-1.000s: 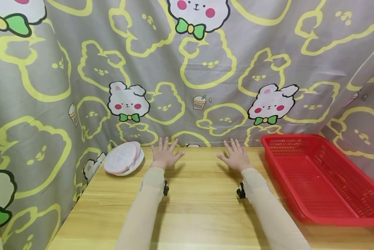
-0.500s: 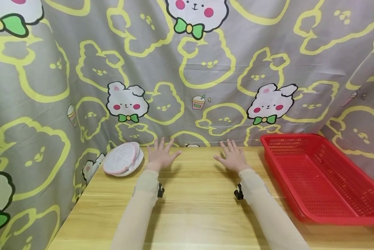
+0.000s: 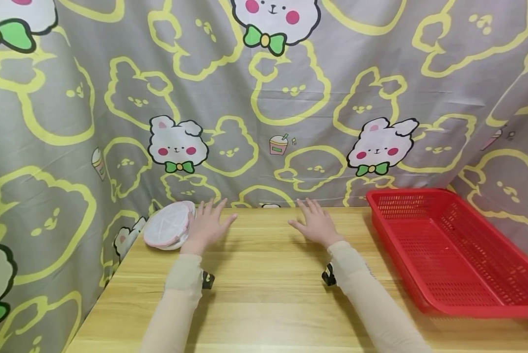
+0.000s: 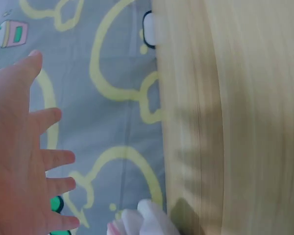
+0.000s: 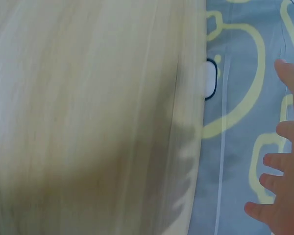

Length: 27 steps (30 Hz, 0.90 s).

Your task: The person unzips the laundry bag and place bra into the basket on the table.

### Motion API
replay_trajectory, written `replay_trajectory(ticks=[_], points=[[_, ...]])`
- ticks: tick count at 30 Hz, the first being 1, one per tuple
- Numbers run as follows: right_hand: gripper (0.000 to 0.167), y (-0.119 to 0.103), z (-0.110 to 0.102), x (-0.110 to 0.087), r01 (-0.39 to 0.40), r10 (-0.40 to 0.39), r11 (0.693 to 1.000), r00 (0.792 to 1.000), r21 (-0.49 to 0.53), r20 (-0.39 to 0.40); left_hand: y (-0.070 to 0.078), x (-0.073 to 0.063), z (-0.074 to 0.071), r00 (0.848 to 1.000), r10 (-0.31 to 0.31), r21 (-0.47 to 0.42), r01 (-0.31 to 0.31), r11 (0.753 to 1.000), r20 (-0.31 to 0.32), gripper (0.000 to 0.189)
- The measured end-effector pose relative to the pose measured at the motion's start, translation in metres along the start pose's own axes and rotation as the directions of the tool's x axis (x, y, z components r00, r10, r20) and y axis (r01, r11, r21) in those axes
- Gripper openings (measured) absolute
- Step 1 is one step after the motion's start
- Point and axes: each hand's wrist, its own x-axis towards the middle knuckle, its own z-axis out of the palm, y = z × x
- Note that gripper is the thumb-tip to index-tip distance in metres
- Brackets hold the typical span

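Observation:
My left hand (image 3: 206, 226) is spread over the far left part of the wooden table (image 3: 264, 284), palm down and holding nothing. In the head view it overlaps the right edge of a round white mesh pouch (image 3: 165, 225) with pink zipper trim. A white edge of that pouch (image 4: 144, 220) shows low in the left wrist view, beyond the fingers. My right hand (image 3: 317, 225), also spread with nothing in it, is above the table between the left hand and a red plastic basket (image 3: 405, 274). Both hands cast shadows on the wood.
The perforated basket fills the table's right side. A grey curtain (image 3: 241, 98) with yellow outlines and white rabbit faces hangs along the table's far edge and at both sides. Small black wrist cameras sit inside each sleeve cuff.
My left hand has moved left and slightly nearer, up to the white pouch. My right hand has shifted a little left. Pouch and basket stay in place on the table.

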Motion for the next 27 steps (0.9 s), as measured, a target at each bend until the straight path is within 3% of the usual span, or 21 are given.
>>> replay_trajectory(ticks=[17,27], points=[[0.079,-0.042,0.017,0.014,0.088,-0.087,0.995,0.996,0.053,-0.029,-0.04,-0.044,-0.024,0.994,-0.082,-0.083,0.076,0.994,-0.077,0.077],[0.079,-0.068,0.027,0.023,0.137,-0.135,0.989,0.99,0.058,-0.035,-0.074,-0.062,-0.036,0.975,-0.155,-0.165,0.128,0.978,-0.157,0.067]])
